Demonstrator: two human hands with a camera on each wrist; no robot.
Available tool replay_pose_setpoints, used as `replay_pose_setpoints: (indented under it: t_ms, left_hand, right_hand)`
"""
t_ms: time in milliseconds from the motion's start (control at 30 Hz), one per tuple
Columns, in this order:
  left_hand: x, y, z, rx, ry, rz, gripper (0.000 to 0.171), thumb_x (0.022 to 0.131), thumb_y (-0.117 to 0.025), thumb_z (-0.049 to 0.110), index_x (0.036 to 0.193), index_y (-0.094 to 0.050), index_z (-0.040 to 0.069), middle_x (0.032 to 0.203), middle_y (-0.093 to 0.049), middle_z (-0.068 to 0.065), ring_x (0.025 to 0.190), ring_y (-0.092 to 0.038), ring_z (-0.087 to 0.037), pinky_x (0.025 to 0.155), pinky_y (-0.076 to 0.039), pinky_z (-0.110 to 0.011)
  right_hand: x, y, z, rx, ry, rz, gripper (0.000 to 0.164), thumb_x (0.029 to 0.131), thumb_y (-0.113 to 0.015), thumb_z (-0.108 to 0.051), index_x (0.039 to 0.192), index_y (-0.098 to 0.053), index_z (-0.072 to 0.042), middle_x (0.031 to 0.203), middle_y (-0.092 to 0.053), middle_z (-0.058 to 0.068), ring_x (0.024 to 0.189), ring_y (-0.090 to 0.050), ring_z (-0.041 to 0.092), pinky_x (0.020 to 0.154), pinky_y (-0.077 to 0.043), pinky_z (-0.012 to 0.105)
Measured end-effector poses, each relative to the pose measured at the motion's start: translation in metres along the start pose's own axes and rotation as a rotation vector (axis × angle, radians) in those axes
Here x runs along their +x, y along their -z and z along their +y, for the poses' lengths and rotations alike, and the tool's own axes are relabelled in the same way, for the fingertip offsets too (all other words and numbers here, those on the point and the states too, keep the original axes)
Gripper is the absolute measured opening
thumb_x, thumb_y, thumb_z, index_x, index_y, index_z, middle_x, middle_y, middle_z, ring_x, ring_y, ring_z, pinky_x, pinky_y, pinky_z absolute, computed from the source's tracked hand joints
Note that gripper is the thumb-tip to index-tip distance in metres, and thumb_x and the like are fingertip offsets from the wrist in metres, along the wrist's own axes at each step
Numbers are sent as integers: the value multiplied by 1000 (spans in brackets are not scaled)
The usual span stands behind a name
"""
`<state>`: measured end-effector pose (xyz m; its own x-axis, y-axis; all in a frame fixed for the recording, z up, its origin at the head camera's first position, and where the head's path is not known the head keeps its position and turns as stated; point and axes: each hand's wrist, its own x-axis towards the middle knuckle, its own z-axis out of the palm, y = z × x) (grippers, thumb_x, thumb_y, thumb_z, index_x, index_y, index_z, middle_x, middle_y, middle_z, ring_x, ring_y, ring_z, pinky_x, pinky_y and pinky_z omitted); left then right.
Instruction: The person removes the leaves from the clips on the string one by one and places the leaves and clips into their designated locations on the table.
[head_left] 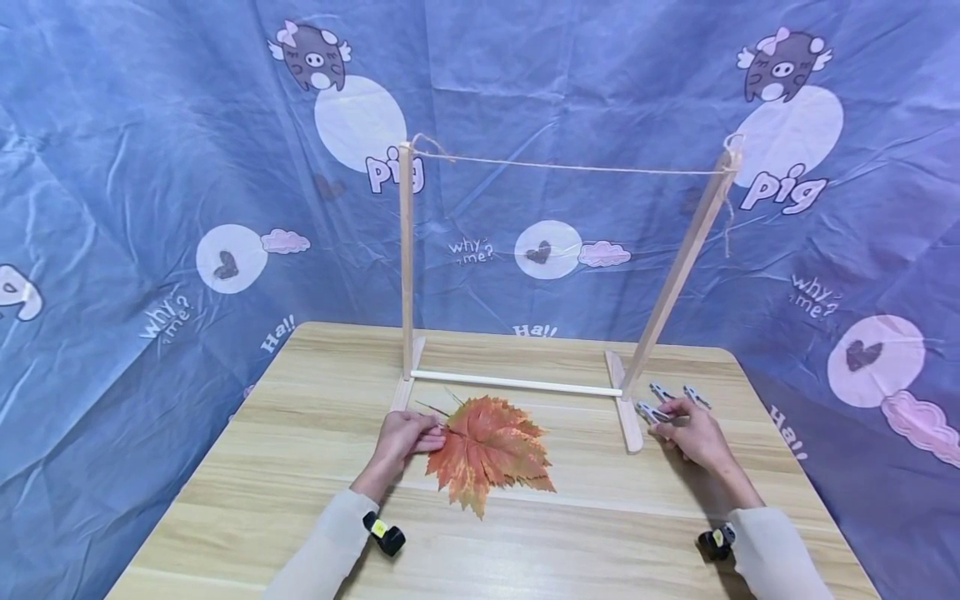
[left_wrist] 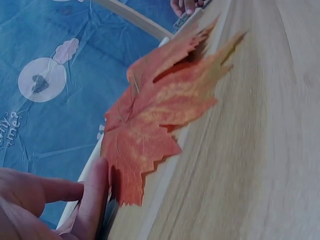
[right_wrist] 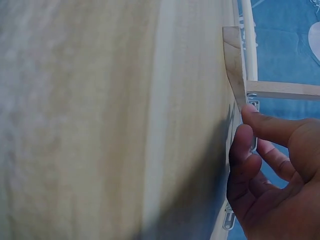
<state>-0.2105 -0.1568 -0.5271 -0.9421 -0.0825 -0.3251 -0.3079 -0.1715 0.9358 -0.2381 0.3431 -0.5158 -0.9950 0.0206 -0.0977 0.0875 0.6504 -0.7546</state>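
Note:
Red-orange maple leaves [head_left: 487,446] with jagged edges lie stacked on the table, their thin stems pointing left. At the stem end my left hand [head_left: 408,437] pinches the leaves between thumb and fingers; in the left wrist view a finger [left_wrist: 95,195] lies against the lower leaf edge [left_wrist: 132,185]. By the right foot of a wooden stand, my right hand [head_left: 693,433] pinches a grey clothespin [head_left: 649,412]. In the right wrist view the fingers partly hide that clothespin [right_wrist: 254,105]. Two more clothespins, one on the left [head_left: 660,392] and one on the right [head_left: 697,397], lie just beyond this hand.
The wooden stand has a left post [head_left: 407,258], a right post [head_left: 678,271] and a white crossbar [head_left: 517,383] low between them. A thin string [head_left: 570,167] is tied across the post tops. Behind the wooden table [head_left: 525,550] hangs a blue printed cloth [head_left: 480,100].

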Motion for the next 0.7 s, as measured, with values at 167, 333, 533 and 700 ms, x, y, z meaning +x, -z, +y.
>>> replay_pose_setpoints:
  t_ms: [167, 333, 533, 700]
  left_hand:
    - [2, 1, -1, 29, 23, -4, 19, 101, -67, 1, 107, -69, -16, 69, -74, -11, 54, -73, -14, 58, -65, -24]
    - [3, 1, 0, 40, 23, -5, 20, 102, -66, 4, 107, -69, -16, 69, -73, -10, 54, -73, -13, 58, -65, -24]
    - [3, 3, 1, 47, 15, -15, 22, 102, -63, 3, 112, -65, -17, 71, -72, -9, 55, -72, -13, 59, -65, -24]
    - [6, 5, 7, 59, 0, -12, 17, 101, -64, 1, 111, -63, -13, 76, -71, -9, 57, -69, -12, 56, -65, -25]
  right_hand:
    - [-2, -1, 0, 2, -1, -16, 44, 97, -76, -12, 131, -54, 7, 86, -70, 8, 64, -63, 11, 46, -51, 29]
    - [-3, -1, -2, -17, 14, -4, 47, 98, -76, -15, 133, -54, 8, 97, -71, 17, 64, -64, 11, 47, -52, 29]
    - [-3, 0, -3, -14, 9, -7, 46, 101, -72, -18, 135, -54, 8, 105, -71, 24, 65, -66, 12, 46, -53, 30]
    - [-2, 4, -6, -4, 8, 14, 41, 105, -67, -21, 133, -57, 7, 100, -71, 18, 62, -67, 13, 45, -53, 31]
